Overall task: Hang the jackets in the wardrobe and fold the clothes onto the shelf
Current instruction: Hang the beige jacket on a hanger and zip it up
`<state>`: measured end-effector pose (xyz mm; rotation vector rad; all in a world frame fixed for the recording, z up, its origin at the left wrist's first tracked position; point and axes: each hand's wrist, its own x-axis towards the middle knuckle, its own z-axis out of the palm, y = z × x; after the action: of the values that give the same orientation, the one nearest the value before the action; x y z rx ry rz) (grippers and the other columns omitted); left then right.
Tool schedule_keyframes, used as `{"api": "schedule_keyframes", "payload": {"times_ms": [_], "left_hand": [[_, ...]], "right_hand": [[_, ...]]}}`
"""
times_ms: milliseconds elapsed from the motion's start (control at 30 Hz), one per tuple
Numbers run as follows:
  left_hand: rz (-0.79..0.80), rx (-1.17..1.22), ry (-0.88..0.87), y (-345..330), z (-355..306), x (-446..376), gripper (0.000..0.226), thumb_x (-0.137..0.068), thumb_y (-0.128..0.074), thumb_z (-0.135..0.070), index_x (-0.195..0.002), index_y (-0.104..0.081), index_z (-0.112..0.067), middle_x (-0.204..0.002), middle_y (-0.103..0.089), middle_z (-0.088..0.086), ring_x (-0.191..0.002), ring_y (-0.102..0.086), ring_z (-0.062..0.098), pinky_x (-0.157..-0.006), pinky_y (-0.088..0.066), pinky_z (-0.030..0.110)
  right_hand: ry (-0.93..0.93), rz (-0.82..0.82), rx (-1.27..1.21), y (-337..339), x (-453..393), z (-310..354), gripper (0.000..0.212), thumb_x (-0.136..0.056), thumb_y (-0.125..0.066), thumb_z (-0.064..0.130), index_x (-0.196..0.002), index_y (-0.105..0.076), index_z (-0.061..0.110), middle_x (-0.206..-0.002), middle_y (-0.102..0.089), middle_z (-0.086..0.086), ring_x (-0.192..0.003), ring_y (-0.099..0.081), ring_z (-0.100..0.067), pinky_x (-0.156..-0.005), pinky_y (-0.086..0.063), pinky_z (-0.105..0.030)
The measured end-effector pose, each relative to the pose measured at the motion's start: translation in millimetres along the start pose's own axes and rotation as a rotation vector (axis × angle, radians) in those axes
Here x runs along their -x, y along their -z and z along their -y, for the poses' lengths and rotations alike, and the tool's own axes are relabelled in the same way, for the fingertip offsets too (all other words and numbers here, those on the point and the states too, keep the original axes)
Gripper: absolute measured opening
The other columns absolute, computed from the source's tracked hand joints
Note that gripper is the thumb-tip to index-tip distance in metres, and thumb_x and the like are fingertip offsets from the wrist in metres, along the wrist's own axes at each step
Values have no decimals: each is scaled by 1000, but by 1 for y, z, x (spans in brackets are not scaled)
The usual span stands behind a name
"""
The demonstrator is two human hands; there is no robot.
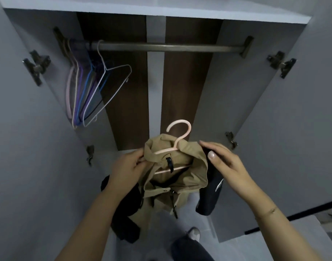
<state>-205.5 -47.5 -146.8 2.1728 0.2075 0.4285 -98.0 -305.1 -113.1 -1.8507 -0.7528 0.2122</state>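
two hands in the lower half of the frame: the left hand [126, 166] and the right hand [224, 160], either side of one tan and black jacket [177, 178] at centre. one pink hanger [177, 142] sits inside it. one metal rail [161, 47] spans the top of one open wardrobe [155, 11]. a bunch of empty hangers [89, 95] at upper left, roughly six, though overlap prevents an exact count. four door hinges [36, 67] visible, two at each side. one shoe [194, 233] at bottom centre.
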Motion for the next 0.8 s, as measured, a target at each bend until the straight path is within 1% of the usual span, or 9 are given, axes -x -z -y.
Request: {"api": "schedule_keyframes", "payload": {"times_ms": [133,267,333,400,500,567,633,733,800], "left_hand": [[24,-15,-26,4,-11,-11,28,-90,-64,-13,-105,-71,-36,-88,-72,-23,-84,-66,-5,-73,-54,28],[69,-14,-13,3,-24,-16,30,-81,-56,-36,-102,-61,-57,-88,-70,-28,-82,-66,-5,-74,-57,35],[88,33,-13,4,-26,-18,31,-83,-61,-32,-97,-63,-60,-87,-71,-23,-82,-67,-2,-76,-57,40],[116,75,-42,5,-28,-20,36,-88,-65,-20,-97,-67,-54,-84,-72,-17,-79,-67,1,-74,-56,41],[166,137,-85,7,-39,-25,33,-89,-67,-17,-93,-70,-50,-78,-70,-15,-73,-62,-3,-67,-50,24],[166,196,-95,8,-47,-28,38,-89,-70,-10,-93,-72,-48,-82,-72,-12,-76,-64,-2,-69,-50,18],[161,255,-97,9,-52,-30,38,-87,-71,-8,-98,-71,-44,-90,-74,-8,-84,-68,4,-75,-53,20],[142,323,-49,10,-54,-34,48,-86,-72,-7,-109,-59,-47,-93,-75,-4,-88,-72,13,-75,-58,29],[140,355,-30,10,-52,-37,57,-86,-71,-5,-120,-53,-48,-93,-75,-2,-87,-73,15,-75,-59,30]], "right_hand": [[67,-109,129,-4,0,1,41,-85,-69,43,-119,-69,21,-118,-63,15,-116,-58,-7,-102,-44,-25],[207,-340,475,-4,-7,2,16,-97,-62,22,-88,-71,12,-91,-67,7,-83,-63,-11,-77,-50,-29],[147,-365,381,6,-14,2,24,-100,-56,18,-76,-61,18,-77,-61,9,-70,-55,-4,-66,-43,-20],[-14,-373,85,17,-28,3,32,-101,-53,20,-71,-58,13,-67,-57,5,-61,-48,-3,-59,-39,-19],[-278,-324,-80,26,-53,-1,42,-101,-54,27,-65,-58,5,-58,-53,-1,-56,-47,-10,-58,-38,-27],[-370,-199,6,27,-62,-7,30,-95,-63,19,-70,-61,3,-65,-56,-5,-63,-51,-13,-66,-41,-28],[-320,-134,-38,29,-59,-8,7,-90,-68,4,-83,-66,7,-79,-60,-7,-74,-55,-18,-75,-45,-27],[-49,-86,-208,30,-34,-10,19,-96,-57,2,-101,-74,9,-105,-72,-7,-101,-67,-21,-92,-51,-25],[-1,58,-296,29,-17,-7,24,-99,-55,20,-115,-73,15,-115,-72,-4,-112,-65,-20,-97,-50,-27]]}}
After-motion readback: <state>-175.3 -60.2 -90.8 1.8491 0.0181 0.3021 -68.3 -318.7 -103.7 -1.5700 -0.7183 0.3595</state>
